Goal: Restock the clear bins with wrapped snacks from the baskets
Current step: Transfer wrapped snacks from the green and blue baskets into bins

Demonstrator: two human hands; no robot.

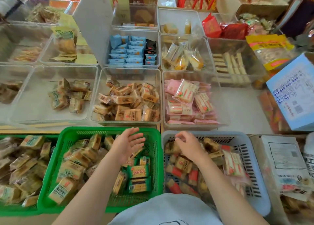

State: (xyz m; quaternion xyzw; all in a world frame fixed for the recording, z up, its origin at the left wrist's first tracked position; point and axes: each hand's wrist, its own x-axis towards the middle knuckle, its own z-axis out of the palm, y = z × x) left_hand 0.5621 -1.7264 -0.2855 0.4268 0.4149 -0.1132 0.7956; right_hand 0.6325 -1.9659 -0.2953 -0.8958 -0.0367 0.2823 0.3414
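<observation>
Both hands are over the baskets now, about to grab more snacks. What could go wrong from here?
The grey basket under the right hand mixes tan, red and pink packets, so a grab could carry the wrong kind into the pink-packet bin. The green basket under the open left hand also holds green-wrapped packets among the tan ones. The tan-packet bin already looks well filled; more could spill over.

Green basket point(153, 156) and grey basket point(251, 158) side by side, nearest the camera, both heaped with wrapped snacks. Just behind them, clear bins: tan-wrapped snacks point(129, 102) in middle bin point(126, 70), pink-wrapped snacks point(186, 100) in right bin point(220, 95), partly filled.
</observation>
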